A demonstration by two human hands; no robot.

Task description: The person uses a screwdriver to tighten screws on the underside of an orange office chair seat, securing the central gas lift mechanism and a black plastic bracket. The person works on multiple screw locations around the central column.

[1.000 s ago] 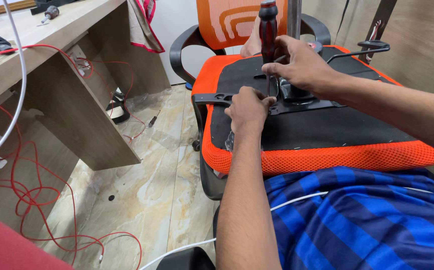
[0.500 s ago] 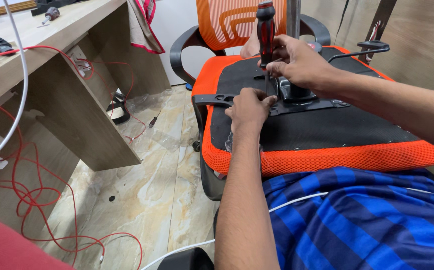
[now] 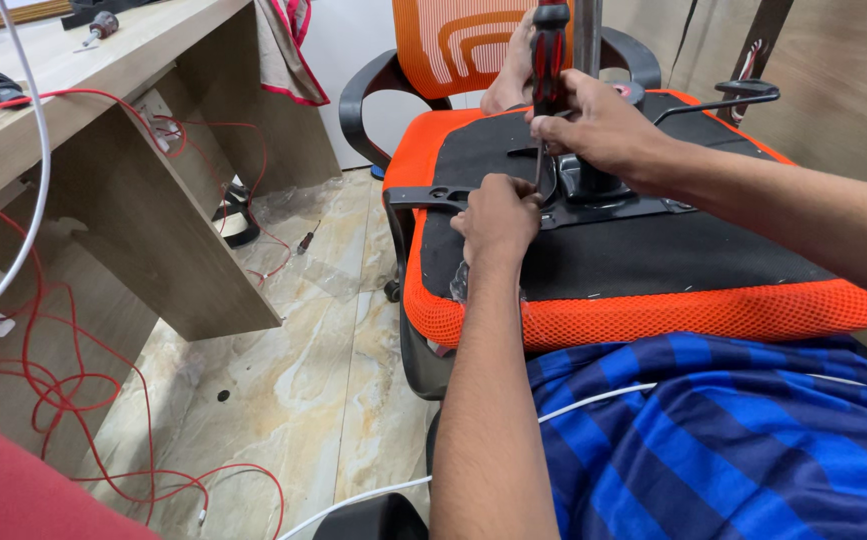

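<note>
An orange mesh office chair (image 3: 653, 315) lies upturned across my lap, its black underside facing up. My right hand (image 3: 603, 130) grips a screwdriver with a red and black handle (image 3: 550, 50), held upright with its shaft going down to the black metal mechanism plate (image 3: 613, 205). My left hand (image 3: 498, 215) is closed by the screwdriver's tip, pinching something small that I cannot make out. A chrome gas-lift column (image 3: 587, 35) rises behind my right hand. A bare foot (image 3: 515, 70) rests on the far edge of the seat.
A wooden desk (image 3: 143, 200) stands to the left, with tangled red wires (image 3: 63, 380) and a white cable (image 3: 28, 200) hanging off it. A small screwdriver (image 3: 305, 241) lies on the marble floor. A black lever (image 3: 723, 98) juts from the mechanism. A wood panel wall is at right.
The screwdriver and my right hand have shifted slightly; my left hand stays at the tip. Nothing else has moved.
</note>
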